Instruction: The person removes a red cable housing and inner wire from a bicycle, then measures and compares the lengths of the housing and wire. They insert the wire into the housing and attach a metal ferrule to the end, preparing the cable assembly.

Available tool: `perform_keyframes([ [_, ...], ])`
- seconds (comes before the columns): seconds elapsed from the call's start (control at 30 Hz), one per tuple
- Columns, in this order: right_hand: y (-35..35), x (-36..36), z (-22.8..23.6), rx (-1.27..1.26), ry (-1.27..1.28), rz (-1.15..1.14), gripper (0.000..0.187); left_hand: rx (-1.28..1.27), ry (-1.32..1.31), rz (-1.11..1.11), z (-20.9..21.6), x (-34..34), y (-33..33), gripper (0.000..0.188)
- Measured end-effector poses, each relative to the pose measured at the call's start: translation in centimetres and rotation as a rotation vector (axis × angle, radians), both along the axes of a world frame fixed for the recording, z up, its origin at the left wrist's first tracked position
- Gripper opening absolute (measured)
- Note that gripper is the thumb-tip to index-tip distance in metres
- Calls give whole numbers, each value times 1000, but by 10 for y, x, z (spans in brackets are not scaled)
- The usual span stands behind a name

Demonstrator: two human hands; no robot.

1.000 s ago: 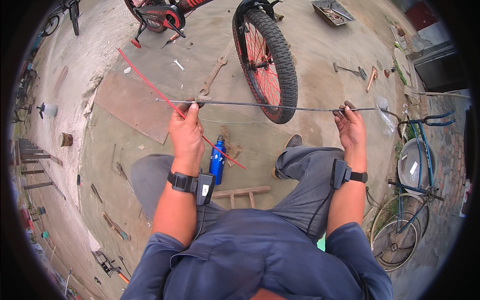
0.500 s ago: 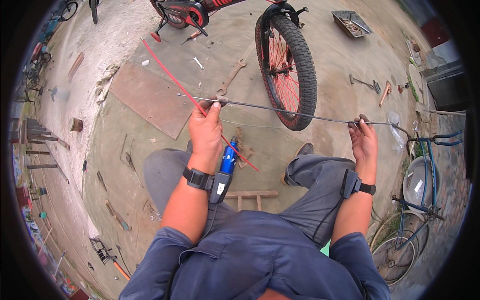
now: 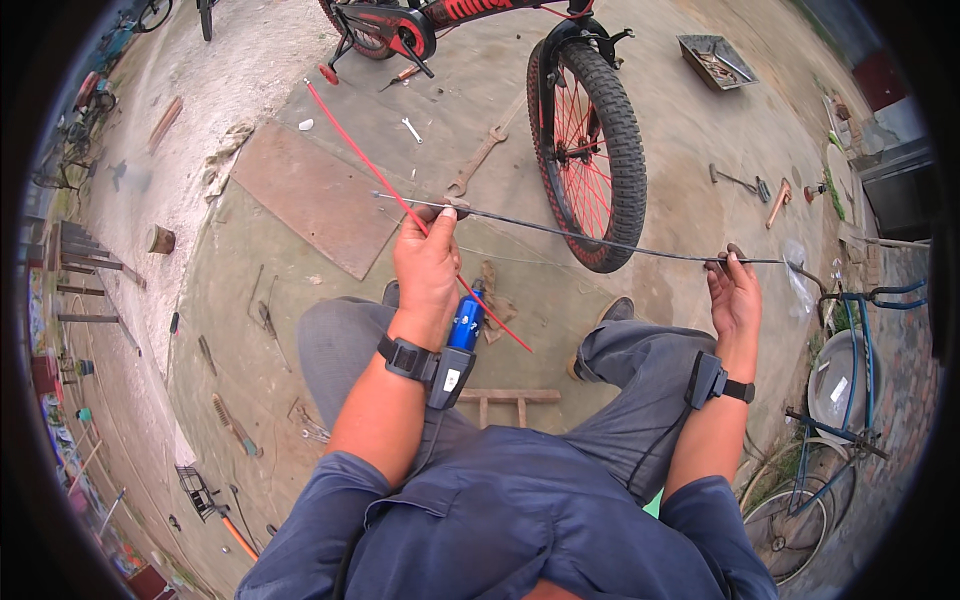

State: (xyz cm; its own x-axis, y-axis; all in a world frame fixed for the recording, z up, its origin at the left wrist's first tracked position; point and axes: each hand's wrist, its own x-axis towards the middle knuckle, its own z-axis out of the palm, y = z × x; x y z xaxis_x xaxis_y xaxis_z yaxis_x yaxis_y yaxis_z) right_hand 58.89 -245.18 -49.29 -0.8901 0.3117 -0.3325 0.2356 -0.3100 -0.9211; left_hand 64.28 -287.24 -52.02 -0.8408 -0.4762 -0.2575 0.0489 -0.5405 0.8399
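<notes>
Brown flat rectangular board point(image 3: 310, 200): lay on the ground sheet beyond the person's left knee, just short of the red sleeve
Red thin flexible sleeve point(image 3: 385, 182): slanted from above the board down to the left hand, crossed the cable's pale end, and reappeared below the wrist side near the bottle
Left hand point(image 3: 425, 255): fingers closed, thumb and fingertips pinching the cable, the sleeve apparently tucked into the same grip, though the palm hid how
Blue cylindrical bottle point(image 3: 466, 322): stood or lay beside the left forearm, partly covered by the wrist device
Grey-brown long metal spanner point(image 3: 480, 158): lay just beyond the left fingertips, touching nothing that could be made out
Black slender cable point(image 3: 545, 227): hung between the hands, nearly straight, a bare pale wire jutting out past the left fingers
Black knobbly front wheel with red spokes point(image 3: 622, 150): stood behind the cable, whose line passed across its lower tyre
Right hand point(image 3: 737, 295): thumb and fingertips narrowed on the cable, a short length poking out beyond
Stretched cable: the step in hand seemed to be drawing it out lengthwise
Two pinches: the next move probably called for light, even tension, without kinking the cable or letting the sleeve snag
</notes>
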Motion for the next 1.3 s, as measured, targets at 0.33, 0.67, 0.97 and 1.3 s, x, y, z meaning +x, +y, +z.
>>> perform_keyframes([
  [0.33, 4, -1, -4, -15, -5, 15, 32, 47, -9, 2, 3, 0, 0, 9],
  [0.67, 1, -1, -1, -35, -12, 14, 32, 70, -22, 4, 5, 1, 1, 7],
  [0.97, -11, 4, 8, -31, -47, -2, 27, 19, -64, -52, 0, 1, -1, 15],
  [1.3, -14, 4, 9, 21, -180, 54, 33, 134, -14, -60, 6, 3, -7, 15],
])
